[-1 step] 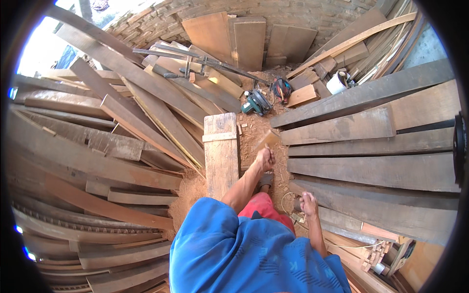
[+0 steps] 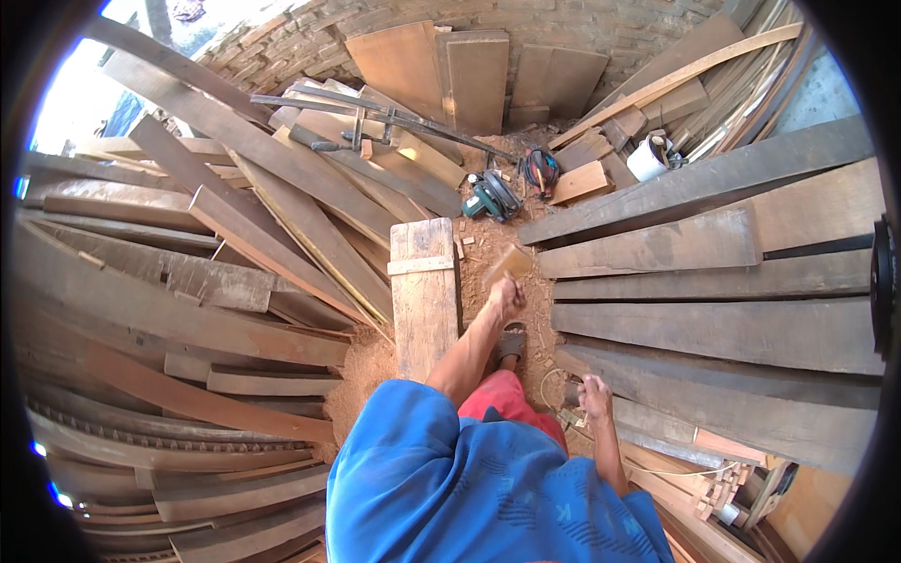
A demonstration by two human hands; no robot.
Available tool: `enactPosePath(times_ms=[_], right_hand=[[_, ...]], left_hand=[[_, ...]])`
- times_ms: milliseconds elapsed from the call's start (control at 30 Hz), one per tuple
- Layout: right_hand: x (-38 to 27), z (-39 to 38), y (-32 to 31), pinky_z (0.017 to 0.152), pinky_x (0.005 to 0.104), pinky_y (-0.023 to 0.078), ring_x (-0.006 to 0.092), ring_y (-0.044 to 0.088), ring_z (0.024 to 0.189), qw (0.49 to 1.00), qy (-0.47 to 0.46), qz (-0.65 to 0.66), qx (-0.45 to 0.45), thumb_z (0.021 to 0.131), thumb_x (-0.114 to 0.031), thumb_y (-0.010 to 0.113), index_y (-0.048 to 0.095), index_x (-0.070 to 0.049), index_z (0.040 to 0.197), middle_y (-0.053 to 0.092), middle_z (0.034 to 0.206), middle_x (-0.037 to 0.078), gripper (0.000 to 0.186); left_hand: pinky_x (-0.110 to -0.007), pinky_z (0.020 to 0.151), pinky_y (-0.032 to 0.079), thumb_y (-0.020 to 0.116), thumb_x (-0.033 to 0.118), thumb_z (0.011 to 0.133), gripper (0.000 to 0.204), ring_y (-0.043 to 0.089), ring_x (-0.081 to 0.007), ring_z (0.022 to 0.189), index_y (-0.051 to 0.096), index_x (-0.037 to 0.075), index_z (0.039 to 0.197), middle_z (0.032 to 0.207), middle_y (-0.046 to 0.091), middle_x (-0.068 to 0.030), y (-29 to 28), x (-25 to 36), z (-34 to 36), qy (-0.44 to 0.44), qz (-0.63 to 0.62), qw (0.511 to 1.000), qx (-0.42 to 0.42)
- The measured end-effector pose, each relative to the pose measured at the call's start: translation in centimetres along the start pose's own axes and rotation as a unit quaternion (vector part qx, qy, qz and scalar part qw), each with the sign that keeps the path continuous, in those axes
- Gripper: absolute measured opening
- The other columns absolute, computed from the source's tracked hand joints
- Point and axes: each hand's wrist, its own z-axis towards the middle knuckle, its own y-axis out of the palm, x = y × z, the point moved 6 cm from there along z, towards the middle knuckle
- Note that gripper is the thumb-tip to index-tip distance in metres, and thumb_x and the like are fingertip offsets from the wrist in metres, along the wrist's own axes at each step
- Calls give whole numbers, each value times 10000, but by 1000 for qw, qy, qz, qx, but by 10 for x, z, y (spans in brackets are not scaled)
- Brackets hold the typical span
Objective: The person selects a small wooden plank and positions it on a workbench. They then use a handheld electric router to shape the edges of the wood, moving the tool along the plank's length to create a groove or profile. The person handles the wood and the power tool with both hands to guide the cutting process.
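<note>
My left hand (image 2: 509,298) grips a small, flat piece of light brown wood (image 2: 504,263), slightly blurred, held out over the sawdust floor (image 2: 537,366). Just left of it lies a worn plank (image 2: 422,319) with a batten (image 2: 420,265) across it. My right hand (image 2: 593,396) is lower and to the right, near the ends of the stacked dark boards; its fingers are curled closed, and I cannot make out what, if anything, is in them. My sandalled foot (image 2: 510,345) shows below the left hand.
Long boards (image 2: 169,328) are piled at left and others (image 2: 713,319) at right. A green circular saw (image 2: 490,197) and another dark red tool (image 2: 541,173) lie ahead near a white bucket (image 2: 649,159). Panels (image 2: 476,84) lean on a brick wall (image 2: 563,19).
My left hand and the wood piece have shifted slightly left, and the piece looks more blurred. My right hand sits a little lower.
</note>
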Motion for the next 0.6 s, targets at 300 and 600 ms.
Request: enactPosePath(times_ms=[300, 600], right_hand=[[81, -32, -34, 345, 274, 316, 115, 438, 419, 984, 162, -19, 76, 983, -279, 525, 543, -74, 892, 538, 660, 36, 225], [93, -15, -5, 353, 283, 328, 122, 466, 436, 978, 200, -37, 50, 959, -246, 514, 562, -55, 874, 540, 666, 54, 214]], left_hand=[[-336, 550, 481, 470, 332, 997, 285, 564, -192, 632, 626, 121, 887, 732, 596, -44, 8, 239, -15, 218, 584, 778, 82], [-451, 823, 550, 591, 225, 840, 224, 694, -355, 949, 720, 111, 984, 968, 720, -178, -17, 367, -33, 334, 834, 380, 221]])
